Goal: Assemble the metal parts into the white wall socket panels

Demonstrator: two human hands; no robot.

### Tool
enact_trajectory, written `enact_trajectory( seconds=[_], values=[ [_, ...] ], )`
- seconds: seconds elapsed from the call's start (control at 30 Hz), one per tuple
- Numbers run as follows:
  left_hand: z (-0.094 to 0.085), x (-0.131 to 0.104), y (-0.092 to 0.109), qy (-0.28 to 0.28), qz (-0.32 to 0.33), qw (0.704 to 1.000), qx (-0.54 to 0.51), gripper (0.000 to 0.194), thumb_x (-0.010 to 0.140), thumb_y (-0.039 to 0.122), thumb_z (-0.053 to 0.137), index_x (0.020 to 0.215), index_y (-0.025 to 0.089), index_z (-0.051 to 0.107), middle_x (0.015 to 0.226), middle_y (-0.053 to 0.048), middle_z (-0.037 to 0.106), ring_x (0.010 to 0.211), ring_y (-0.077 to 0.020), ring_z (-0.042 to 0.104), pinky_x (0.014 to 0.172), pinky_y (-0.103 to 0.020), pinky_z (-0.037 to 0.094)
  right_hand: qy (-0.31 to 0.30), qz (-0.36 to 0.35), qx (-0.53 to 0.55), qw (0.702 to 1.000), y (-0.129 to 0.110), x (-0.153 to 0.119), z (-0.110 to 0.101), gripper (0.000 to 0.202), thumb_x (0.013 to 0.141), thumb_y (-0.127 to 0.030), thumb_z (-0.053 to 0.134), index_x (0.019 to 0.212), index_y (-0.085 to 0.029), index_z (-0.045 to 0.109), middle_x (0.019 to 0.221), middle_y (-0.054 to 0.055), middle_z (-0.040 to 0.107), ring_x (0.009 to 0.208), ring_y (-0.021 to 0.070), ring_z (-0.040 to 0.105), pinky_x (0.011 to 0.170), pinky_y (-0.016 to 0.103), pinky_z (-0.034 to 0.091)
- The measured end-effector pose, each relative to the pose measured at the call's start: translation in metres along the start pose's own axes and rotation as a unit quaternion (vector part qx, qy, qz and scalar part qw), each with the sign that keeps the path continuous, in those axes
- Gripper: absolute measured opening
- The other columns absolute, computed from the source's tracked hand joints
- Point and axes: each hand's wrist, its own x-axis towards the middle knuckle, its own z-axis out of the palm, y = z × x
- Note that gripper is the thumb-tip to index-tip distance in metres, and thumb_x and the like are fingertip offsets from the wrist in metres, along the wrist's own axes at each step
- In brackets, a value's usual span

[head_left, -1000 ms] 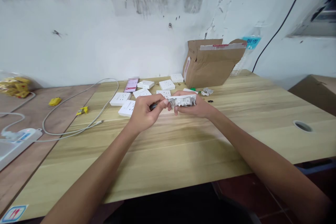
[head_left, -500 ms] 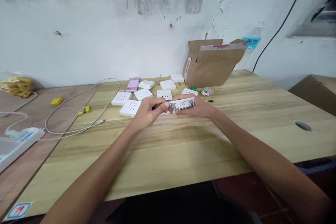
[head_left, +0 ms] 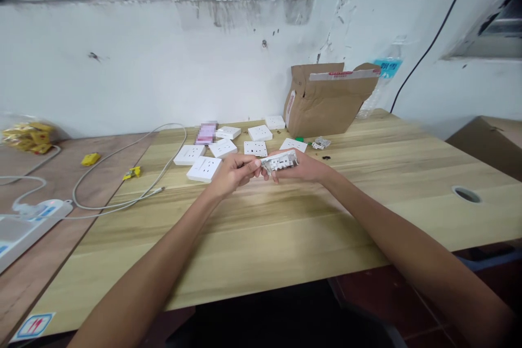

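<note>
Above the wooden table, my right hand (head_left: pixel 304 167) is closed round a white wall socket (head_left: pixel 280 161), its moulded inner side showing. My left hand (head_left: pixel 235 173) pinches at the socket's left edge with thumb and fingers; whether a small part sits between those fingertips I cannot tell. Just beyond my hands lie several white socket pieces, among them a thick socket (head_left: pixel 204 168) by my left hand, a flat faceplate (head_left: pixel 255 148) and another faceplate (head_left: pixel 293 144) behind my right hand.
An open cardboard box (head_left: pixel 332 100) stands at the back right. Near it lie a small clear-and-metal part (head_left: pixel 321 142) and a green piece (head_left: pixel 299 139). A white cable (head_left: pixel 122 205) loops at left, beside yellow pieces (head_left: pixel 90 159) and a power strip (head_left: pixel 35 228). A round hole (head_left: pixel 467 194) pierces the tabletop.
The socket has tilted a little in my hands, turning more of its inner side towards me. Both hands keep their hold; the whole view has shifted slightly.
</note>
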Motion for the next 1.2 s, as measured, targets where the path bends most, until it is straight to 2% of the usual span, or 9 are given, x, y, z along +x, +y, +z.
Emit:
enact_trajectory(
  seconds=[0.1, 0.23, 0.43, 0.53, 0.6, 0.67, 0.77, 0.93, 1.2],
  values=[
    [-0.007, 0.005, -0.016, 0.017, -0.047, 0.998, -0.035, 0.051, 0.093, 0.065, 0.077, 0.077, 0.018, 0.066, 0.067, 0.001, 0.059, 0.046, -0.0055, 0.021, 0.045, -0.027, 0.012, 0.043, 0.014, -0.017, 0.999, 0.012, 0.004, -0.001, 0.019, 0.091, -0.037, 0.084, 0.104, -0.024, 0.081, 0.101, 0.003, 0.082, 0.084, 0.0199, 0.074, 0.083, 0.035, 0.063],
    [-0.014, 0.008, -0.023, 0.074, -0.03, 0.995, 0.057, 0.046, 0.096, 0.06, 0.073, 0.076, 0.018, 0.07, 0.057, 0.006, 0.038, 0.05, -0.0093, 0.027, 0.05, -0.026, 0.017, 0.165, 0.03, -0.039, 0.985, 0.021, 0.009, -0.005, 0.022, 0.091, -0.043, 0.082, 0.097, -0.022, 0.078, 0.097, 0.005, 0.081, 0.074, 0.0178, 0.067, 0.076, 0.033, 0.06],
    [0.01, 0.007, -0.013, 0.221, 0.094, 0.945, 0.223, 0.024, 0.096, 0.044, 0.08, 0.1, 0.021, 0.075, 0.07, 0.005, 0.054, 0.063, -0.0122, 0.047, 0.062, -0.025, 0.038, 0.246, -0.006, -0.08, 0.966, 0.032, 0.016, 0.001, 0.032, 0.087, -0.038, 0.082, 0.113, -0.022, 0.073, 0.097, 0.003, 0.077, 0.071, 0.0173, 0.066, 0.067, 0.031, 0.057],
    [0.024, 0.005, -0.01, 0.215, 0.186, 0.901, 0.326, 0.02, 0.101, 0.035, 0.077, 0.118, 0.024, 0.08, 0.066, 0.007, 0.053, 0.06, -0.0123, 0.048, 0.064, -0.025, 0.043, 0.219, -0.007, -0.059, 0.974, 0.038, 0.019, 0.009, 0.034, 0.087, -0.038, 0.082, 0.115, -0.021, 0.072, 0.094, 0.002, 0.076, 0.072, 0.0177, 0.067, 0.066, 0.03, 0.058],
    [0.027, 0.005, -0.011, 0.215, 0.229, 0.876, 0.366, 0.021, 0.104, 0.03, 0.076, 0.123, 0.024, 0.081, 0.07, 0.005, 0.064, 0.061, -0.0129, 0.055, 0.066, -0.025, 0.047, 0.203, -0.002, -0.04, 0.978, 0.041, 0.021, 0.014, 0.032, 0.087, -0.036, 0.082, 0.113, -0.021, 0.072, 0.096, 0.002, 0.076, 0.075, 0.0183, 0.069, 0.067, 0.03, 0.059],
    [0.026, 0.005, -0.016, 0.216, 0.264, 0.853, 0.396, 0.021, 0.105, 0.03, 0.078, 0.125, 0.024, 0.081, 0.084, 0.001, 0.077, 0.069, -0.0143, 0.066, 0.07, -0.026, 0.052, 0.195, 0.007, -0.032, 0.98, 0.042, 0.022, 0.019, 0.027, 0.086, -0.032, 0.079, 0.11, -0.022, 0.073, 0.097, 0.003, 0.077, 0.077, 0.0189, 0.07, 0.067, 0.03, 0.061],
    [0.024, 0.007, -0.026, 0.227, 0.295, 0.811, 0.451, 0.02, 0.104, 0.035, 0.081, 0.119, 0.022, 0.079, 0.095, -0.003, 0.083, 0.078, -0.0167, 0.075, 0.069, -0.026, 0.053, 0.202, 0.027, -0.039, 0.978, 0.043, 0.024, 0.027, 0.027, 0.08, -0.022, 0.077, 0.107, -0.022, 0.073, 0.096, 0.003, 0.079, 0.077, 0.0192, 0.071, 0.066, 0.029, 0.061],
    [0.02, 0.01, -0.037, 0.228, 0.275, 0.765, 0.536, 0.009, 0.103, 0.025, 0.078, 0.111, 0.021, 0.075, 0.092, -0.004, 0.082, 0.076, -0.0168, 0.076, 0.061, -0.025, 0.046, 0.232, 0.071, -0.011, 0.97, 0.042, 0.03, 0.036, 0.028, 0.077, -0.017, 0.073, 0.104, -0.023, 0.072, 0.1, 0.005, 0.08, 0.083, 0.022, 0.074, 0.062, 0.028, 0.062],
    [0.015, 0.017, -0.031, 0.182, 0.175, 0.778, 0.575, 0.022, 0.098, 0.028, 0.081, 0.119, 0.023, 0.076, 0.109, -0.007, 0.085, 0.082, -0.0215, 0.077, 0.06, -0.028, 0.039, 0.228, 0.081, -0.031, 0.97, 0.039, 0.031, 0.037, 0.029, 0.077, -0.014, 0.072, 0.104, -0.022, 0.074, 0.1, 0.006, 0.08, 0.08, 0.0216, 0.073, 0.055, 0.027, 0.063]
  ],
)
